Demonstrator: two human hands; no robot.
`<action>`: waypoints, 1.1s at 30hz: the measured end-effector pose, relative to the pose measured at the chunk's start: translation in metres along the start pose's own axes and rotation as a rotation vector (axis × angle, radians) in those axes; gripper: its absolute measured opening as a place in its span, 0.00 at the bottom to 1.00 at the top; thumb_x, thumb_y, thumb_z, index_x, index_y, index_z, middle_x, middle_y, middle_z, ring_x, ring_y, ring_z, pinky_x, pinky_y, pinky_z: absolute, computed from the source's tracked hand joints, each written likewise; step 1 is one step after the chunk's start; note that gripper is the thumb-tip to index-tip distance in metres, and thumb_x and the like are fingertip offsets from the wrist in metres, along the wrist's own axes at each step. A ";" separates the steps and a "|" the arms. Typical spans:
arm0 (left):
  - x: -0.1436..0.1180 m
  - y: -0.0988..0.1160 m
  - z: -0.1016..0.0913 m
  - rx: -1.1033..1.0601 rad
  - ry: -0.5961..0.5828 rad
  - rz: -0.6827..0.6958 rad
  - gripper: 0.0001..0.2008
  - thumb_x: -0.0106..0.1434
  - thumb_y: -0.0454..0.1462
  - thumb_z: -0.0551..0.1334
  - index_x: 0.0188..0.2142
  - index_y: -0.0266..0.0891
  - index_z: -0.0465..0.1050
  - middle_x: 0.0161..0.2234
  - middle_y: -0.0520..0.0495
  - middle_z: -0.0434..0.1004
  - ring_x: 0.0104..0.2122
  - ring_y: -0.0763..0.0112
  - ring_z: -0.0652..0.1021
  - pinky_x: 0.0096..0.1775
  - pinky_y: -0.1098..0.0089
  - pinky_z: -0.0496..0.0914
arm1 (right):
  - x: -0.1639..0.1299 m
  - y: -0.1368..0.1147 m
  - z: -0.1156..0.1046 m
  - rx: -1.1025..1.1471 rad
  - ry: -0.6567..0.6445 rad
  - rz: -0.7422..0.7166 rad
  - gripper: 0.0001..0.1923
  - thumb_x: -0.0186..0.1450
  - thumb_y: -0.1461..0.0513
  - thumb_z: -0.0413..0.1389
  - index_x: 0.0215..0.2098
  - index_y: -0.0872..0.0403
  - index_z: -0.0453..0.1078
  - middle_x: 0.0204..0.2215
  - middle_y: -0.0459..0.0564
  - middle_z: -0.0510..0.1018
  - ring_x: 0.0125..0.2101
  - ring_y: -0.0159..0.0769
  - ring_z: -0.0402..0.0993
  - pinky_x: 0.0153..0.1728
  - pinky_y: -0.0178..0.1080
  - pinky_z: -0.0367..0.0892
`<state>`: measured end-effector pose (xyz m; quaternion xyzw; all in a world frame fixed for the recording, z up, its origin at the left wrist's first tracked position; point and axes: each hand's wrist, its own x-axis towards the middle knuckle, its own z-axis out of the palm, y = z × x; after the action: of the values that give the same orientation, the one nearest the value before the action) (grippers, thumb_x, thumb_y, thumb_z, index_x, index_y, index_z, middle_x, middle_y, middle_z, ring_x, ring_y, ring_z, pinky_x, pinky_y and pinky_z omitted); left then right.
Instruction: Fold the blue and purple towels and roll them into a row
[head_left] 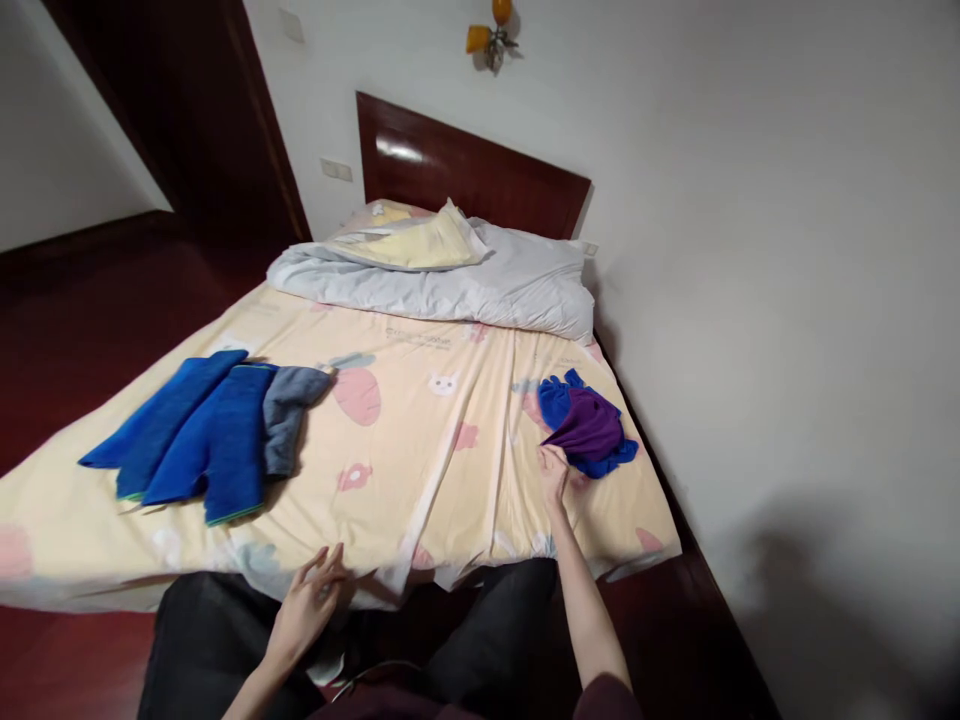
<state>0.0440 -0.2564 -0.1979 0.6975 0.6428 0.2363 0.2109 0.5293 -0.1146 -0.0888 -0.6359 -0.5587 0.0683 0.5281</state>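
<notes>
At the right side of the bed, my right hand (553,470) is closed on the edge of a crumpled purple cloth (589,425), pulling a corner of it taut. Beneath and around that cloth lies a bunched blue cloth (555,400). My left hand (313,590) holds nothing and hovers near the front edge of the bed, its fingers apart. Over on the left of the bed, flattened blue cloths (202,430) overlap one another, and a grey cloth (285,410) lies against their right side.
A yellow patterned sheet (397,430) covers the bed. A white quilt (525,280) is folded by the dark wooden headboard (465,165), with a yellow cloth (427,243) on top. A white wall (787,300) runs along the right side.
</notes>
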 end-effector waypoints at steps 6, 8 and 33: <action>0.009 0.032 -0.018 -0.184 -0.009 0.018 0.19 0.63 0.46 0.55 0.43 0.44 0.82 0.51 0.44 0.82 0.56 0.52 0.77 0.54 0.54 0.76 | -0.073 -0.085 0.020 0.201 -0.261 -0.085 0.13 0.71 0.57 0.54 0.40 0.50 0.81 0.36 0.52 0.79 0.36 0.39 0.76 0.40 0.42 0.74; 0.011 0.057 -0.027 -0.317 -0.027 0.050 0.21 0.66 0.48 0.54 0.49 0.43 0.80 0.53 0.43 0.80 0.54 0.55 0.78 0.53 0.55 0.76 | -0.094 -0.112 0.021 0.252 -0.352 -0.094 0.13 0.71 0.58 0.53 0.43 0.49 0.81 0.36 0.51 0.78 0.35 0.38 0.76 0.38 0.40 0.75; 0.001 0.180 -0.122 -0.588 -0.086 0.388 0.15 0.74 0.42 0.53 0.45 0.39 0.76 0.33 0.46 0.76 0.32 0.68 0.75 0.38 0.69 0.71 | -0.110 -0.221 -0.007 0.310 -0.967 -0.288 0.11 0.65 0.63 0.63 0.46 0.50 0.77 0.42 0.49 0.80 0.44 0.38 0.77 0.49 0.41 0.72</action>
<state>0.1136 -0.2721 0.0073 0.7255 0.3932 0.4174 0.3806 0.3524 -0.2450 0.0242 -0.3629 -0.8036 0.3624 0.3017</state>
